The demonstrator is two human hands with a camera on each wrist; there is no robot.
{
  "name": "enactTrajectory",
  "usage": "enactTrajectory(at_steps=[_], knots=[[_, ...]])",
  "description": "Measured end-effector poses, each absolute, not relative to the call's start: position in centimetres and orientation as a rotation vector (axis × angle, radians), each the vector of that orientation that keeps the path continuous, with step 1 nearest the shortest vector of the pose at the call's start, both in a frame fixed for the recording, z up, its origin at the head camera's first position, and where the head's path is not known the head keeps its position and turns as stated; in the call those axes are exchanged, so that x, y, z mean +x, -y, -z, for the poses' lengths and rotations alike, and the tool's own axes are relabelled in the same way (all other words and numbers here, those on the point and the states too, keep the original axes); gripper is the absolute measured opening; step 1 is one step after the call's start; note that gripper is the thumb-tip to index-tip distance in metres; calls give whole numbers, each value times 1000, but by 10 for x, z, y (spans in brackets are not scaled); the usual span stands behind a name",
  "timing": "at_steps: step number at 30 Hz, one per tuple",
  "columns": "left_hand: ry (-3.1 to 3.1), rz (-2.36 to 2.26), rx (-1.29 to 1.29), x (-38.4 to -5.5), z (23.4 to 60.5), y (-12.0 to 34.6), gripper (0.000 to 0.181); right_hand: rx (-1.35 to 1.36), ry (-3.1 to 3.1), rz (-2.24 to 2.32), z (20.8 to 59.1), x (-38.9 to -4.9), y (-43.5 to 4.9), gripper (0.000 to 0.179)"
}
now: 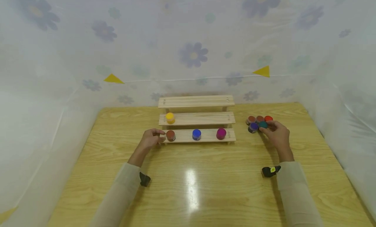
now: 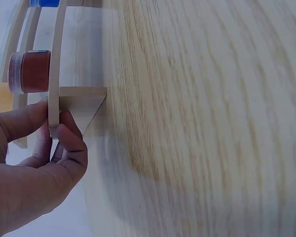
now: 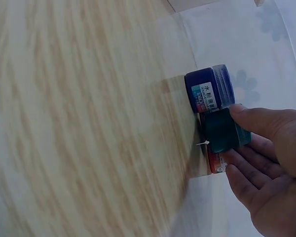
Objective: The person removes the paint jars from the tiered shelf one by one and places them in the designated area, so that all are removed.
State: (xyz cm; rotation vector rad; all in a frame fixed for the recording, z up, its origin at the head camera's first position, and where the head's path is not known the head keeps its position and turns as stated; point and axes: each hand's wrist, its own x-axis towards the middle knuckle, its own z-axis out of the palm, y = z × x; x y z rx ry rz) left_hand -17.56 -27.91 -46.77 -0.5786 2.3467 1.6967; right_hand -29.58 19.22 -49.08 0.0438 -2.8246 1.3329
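My left hand [image 1: 150, 139] pinches the left end of the lowest board of a three-step wooden rack [image 1: 183, 136]; in the left wrist view the thumb lies on top and the fingers curl underneath. Beside that thumb stands a brown paint jar [image 2: 35, 72]. At the right, my right hand [image 1: 278, 135] has its thumb and fingers around a dark green paint jar [image 3: 220, 130]. A dark blue paint jar [image 3: 205, 90] stands close by it, and a red paint jar [image 1: 268, 118] shows partly behind the fingers.
A blue jar [image 1: 196, 134] and a magenta jar [image 1: 221, 133] share the lowest board; a yellow jar [image 1: 170, 118] stands on the middle one. Two brown jars, one at the left [image 1: 251, 120], stand behind the dark blue jar. A flowered sheet [image 1: 194, 31] hangs behind the table.
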Motion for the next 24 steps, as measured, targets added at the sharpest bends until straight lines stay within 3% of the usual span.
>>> enactTrajectory(at_steps=[14, 24], knots=[[-2330, -1705, -587, -176, 467, 279, 28, 14, 2848, -1287, 495, -298, -194, 48], [-2328, -1708, -582, -176, 468, 280, 26, 32, 2880, -1302, 494, -296, -195, 55]])
